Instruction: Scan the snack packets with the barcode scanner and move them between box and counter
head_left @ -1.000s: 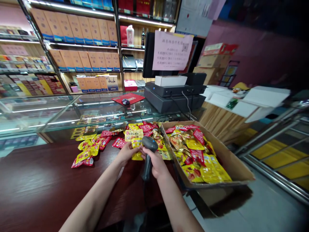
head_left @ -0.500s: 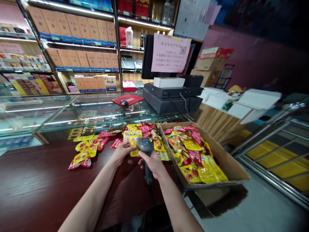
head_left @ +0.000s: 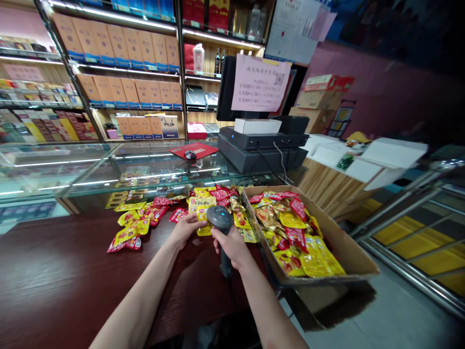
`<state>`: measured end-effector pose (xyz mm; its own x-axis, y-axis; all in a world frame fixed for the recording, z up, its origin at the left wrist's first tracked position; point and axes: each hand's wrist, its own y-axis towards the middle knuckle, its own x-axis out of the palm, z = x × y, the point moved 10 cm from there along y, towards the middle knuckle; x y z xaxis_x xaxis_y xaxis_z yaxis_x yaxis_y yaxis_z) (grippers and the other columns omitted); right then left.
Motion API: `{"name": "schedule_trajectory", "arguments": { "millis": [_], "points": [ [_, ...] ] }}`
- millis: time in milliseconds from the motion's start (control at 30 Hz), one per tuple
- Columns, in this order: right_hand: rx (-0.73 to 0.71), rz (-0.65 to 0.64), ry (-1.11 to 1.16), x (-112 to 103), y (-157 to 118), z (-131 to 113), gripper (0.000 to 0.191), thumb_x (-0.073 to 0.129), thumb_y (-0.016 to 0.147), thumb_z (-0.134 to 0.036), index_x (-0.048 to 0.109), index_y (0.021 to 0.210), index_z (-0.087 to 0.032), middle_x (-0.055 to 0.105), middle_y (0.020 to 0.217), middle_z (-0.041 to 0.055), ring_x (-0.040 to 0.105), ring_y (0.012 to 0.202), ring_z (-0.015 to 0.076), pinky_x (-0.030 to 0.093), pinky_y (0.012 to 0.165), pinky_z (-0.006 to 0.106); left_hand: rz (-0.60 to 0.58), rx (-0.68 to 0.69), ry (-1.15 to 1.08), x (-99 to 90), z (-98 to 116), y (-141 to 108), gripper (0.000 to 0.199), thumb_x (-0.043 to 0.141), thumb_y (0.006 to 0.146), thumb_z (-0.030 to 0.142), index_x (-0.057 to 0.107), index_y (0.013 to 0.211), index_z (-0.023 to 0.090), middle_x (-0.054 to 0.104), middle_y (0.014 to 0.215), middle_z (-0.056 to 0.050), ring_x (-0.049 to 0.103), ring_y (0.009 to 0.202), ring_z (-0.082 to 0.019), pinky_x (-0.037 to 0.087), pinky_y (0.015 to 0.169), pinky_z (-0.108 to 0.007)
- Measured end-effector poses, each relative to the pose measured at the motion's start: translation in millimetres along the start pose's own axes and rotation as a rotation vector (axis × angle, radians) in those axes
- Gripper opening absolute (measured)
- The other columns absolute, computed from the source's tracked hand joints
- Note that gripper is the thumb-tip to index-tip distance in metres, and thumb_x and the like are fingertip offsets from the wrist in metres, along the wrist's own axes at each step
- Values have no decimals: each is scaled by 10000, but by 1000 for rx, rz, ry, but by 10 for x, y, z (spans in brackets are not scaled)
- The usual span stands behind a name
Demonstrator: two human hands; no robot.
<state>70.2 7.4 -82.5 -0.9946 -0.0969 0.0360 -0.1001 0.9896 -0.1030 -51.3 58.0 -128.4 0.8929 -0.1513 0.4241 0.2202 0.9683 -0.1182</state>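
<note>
My right hand [head_left: 230,246] is shut around the handle of a grey handheld barcode scanner [head_left: 220,217], whose head tilts toward my left hand [head_left: 185,229]. Pinched in my left fingers is a yellow snack packet [head_left: 203,218], just beside the scanner head. Below the hands, several red and yellow snack packets [head_left: 131,228] lie scattered on a dark wooden counter [head_left: 54,276]. To the right of my right hand, an open cardboard box [head_left: 348,247] stands heaped with similar packets.
Behind the packets runs a glass display case [head_left: 90,169]. On it stand a black cash register [head_left: 261,143] with a pink notice [head_left: 260,82] and a computer mouse [head_left: 190,155] on a red mat [head_left: 192,150]. Stocked shelves [head_left: 123,53] fill the back wall.
The scanner head has shifted left, nearer the yellow packet in my left hand. Both hands stay close together, and the view has moved slightly.
</note>
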Motion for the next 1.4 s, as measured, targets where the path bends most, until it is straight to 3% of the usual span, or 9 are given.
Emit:
{"name": "schedule_trajectory", "arguments": {
  "millis": [667,767,867,967,1067,1200,1400],
  "points": [
    [42,2,3,15,-15,-6,173,587,711,-327,566,645,-169,480,415,-53,410,348,83,338,363,207,2,9,-24,14,23,-8,438,836,555,209,671,953,134,729,923,-86,691,818,-211,519,777,-317],
    [-12,54,24,-74,-2,-61,129,629,685,-294,621,691,-165,592,548,-15,528,490,117,428,469,230,23,-13,-3,-1,14,-19,444,837,556,219,671,962,143,728,933,-83,692,805,-213,530,745,-314],
    [-97,141,32,-225,9,-139,143,681,644,-260,676,761,-177,683,765,3,610,759,166,479,721,275,42,-43,-1,20,13,-58,456,839,561,213,665,977,148,726,944,-81,689,811,-205,531,738,-299],
    [-12,120,155,-302,15,-84,229,714,617,-252,697,836,-188,702,842,6,620,852,182,458,810,290,-13,-103,-29,176,40,-142,439,812,621,247,648,1017,155,713,986,-88,679,857,-204,526,772,-300],
    [102,58,295,-377,-45,-110,271,737,609,-252,697,869,-183,704,876,24,632,857,175,471,786,275,-105,-183,-86,433,147,-255,412,696,741,429,633,1043,156,699,995,-110,662,928,-229,515,821,-332],
    [166,61,360,-605,-214,-353,317,765,598,-264,695,898,-187,706,895,32,644,817,162,494,700,251,-245,-323,-130,885,322,-366,554,497,789,637,637,1004,146,682,983,-145,636,994,-263,485,875,-371],
    [106,73,384,-911,-413,-748,304,766,593,-251,697,881,-179,701,814,24,610,660,140,480,568,232,-266,-420,-59,1579,386,-268,468,488,804,614,613,884,171,668,844,-103,656,835,-230,506,777,-355]
  ]
}}
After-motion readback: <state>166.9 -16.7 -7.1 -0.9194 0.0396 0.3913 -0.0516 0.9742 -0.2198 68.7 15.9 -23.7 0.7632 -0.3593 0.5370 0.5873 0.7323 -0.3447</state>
